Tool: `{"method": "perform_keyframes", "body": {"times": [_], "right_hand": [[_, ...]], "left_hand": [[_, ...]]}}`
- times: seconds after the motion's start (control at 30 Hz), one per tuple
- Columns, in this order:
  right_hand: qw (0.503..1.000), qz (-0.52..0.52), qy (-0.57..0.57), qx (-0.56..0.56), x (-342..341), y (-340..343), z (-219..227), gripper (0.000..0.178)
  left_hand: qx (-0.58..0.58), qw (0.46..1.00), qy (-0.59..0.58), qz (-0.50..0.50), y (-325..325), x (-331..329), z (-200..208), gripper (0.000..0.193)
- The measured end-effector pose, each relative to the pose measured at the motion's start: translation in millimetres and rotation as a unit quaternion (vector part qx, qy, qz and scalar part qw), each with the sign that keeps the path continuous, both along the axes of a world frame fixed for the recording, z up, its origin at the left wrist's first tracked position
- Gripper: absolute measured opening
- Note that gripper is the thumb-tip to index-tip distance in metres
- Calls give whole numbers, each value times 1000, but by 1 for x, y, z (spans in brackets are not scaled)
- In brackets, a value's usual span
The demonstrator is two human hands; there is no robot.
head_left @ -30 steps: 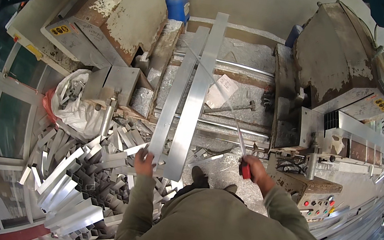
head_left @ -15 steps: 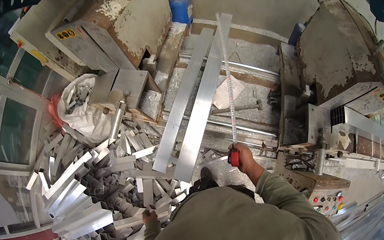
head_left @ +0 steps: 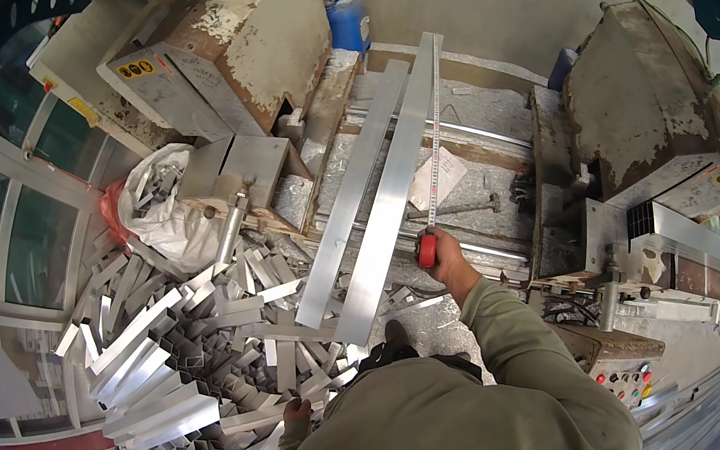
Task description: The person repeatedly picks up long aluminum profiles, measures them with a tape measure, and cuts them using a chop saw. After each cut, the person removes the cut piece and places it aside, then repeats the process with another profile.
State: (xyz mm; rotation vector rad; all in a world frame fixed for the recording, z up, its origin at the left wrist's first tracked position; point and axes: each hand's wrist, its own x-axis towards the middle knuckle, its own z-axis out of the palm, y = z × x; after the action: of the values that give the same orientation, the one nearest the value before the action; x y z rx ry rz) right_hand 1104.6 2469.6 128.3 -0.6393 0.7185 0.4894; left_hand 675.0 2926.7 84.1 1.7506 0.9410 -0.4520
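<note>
1. The right hand [head_left: 447, 258] is closed around a red tape measure [head_left: 427, 251]; its blade [head_left: 435, 143] stretches away ahead of it.
2. Just left of that hand, and apart from it, lies the longer aluminium bar [head_left: 393, 183], long axis running away from the person; the blade meets its far end and diverges toward the hand.
3. The left hand [head_left: 297, 411] is farther from the bar, low beside offcuts [head_left: 197, 359]; whether it grips anything, I cannot tell.
</note>
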Motion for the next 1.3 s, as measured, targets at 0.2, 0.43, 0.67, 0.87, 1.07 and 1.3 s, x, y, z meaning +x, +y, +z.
{"method": "perform_keyframes", "body": {"times": [0.2, 0.43, 0.67, 0.87, 1.07, 1.3], "right_hand": [[1000, -22, 0, 4, 10, 32, 17, 26], [999, -36, 12, -10, 11, 54, 41, 24], [999, -37, 14, 33, -1, 72, 48, 25], [999, -4, 25, 38, -1, 83, 58, 31], [973, 225, 11, 46, -68, 137, 77, 44], [922, 387, 23, 18, -142, 168, 76, 47]], "left_hand": [[-24, 999, 13, -23, -8, -5, 12, 38], [7, 997, -22, -69, -6, -8, 11, 34], [9, 996, -42, -78, -12, -3, 17, 40], [15, 998, -12, 56, -12, 13, 3, 23], [26, 963, -268, -25, -64, 117, 79, 56], [147, 917, -312, -198, -121, 175, 166, 71]]}}
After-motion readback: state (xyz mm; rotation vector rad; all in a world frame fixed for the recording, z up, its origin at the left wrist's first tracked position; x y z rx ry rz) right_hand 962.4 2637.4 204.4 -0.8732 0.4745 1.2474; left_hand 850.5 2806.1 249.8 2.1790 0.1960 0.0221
